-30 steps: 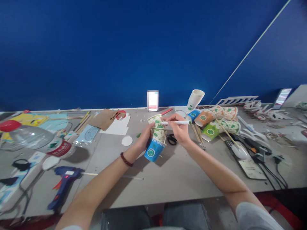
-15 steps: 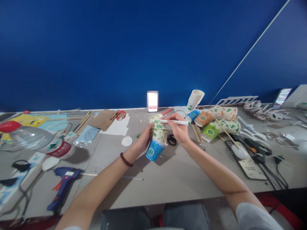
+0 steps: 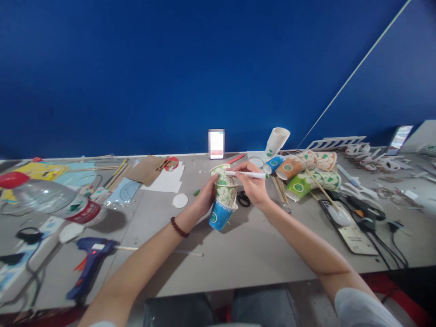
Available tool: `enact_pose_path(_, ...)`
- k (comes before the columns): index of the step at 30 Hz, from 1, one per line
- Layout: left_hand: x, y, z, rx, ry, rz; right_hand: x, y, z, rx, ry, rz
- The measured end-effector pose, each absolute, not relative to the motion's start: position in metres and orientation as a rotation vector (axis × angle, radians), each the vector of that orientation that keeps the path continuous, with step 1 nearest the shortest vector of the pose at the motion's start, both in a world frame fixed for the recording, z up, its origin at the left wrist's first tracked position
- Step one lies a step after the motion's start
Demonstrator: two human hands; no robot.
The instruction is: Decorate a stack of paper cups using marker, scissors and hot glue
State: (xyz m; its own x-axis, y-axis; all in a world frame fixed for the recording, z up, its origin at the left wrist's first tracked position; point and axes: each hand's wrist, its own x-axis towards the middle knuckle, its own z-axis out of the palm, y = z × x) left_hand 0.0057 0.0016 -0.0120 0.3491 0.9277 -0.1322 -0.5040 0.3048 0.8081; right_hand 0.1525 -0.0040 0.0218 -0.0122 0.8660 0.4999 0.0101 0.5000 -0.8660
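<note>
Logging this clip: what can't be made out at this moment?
All in the head view:
1. Some fingertips of the left hand: hidden behind the stacked cups.
2. Tip of the white marker in the right hand: too small to tell whether it touches a cup.
3. Upright phone: screen blurred by pixel blocks.
4. Power strip: cut off by the left edge.

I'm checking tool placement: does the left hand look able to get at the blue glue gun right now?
Probably not straight away: the left hand grips the stacked cups and would likely have to release them. Otherwise the way looks free, with nothing lying over the glue gun.
</note>
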Motion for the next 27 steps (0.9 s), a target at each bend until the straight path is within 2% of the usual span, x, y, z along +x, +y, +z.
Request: enact_pose_path(27,-0.0001,0.0074,-0.0139,0.724,0.726,1.029,0.1527,-0.0047,0.0232,-0.900,-1.426,0.802)
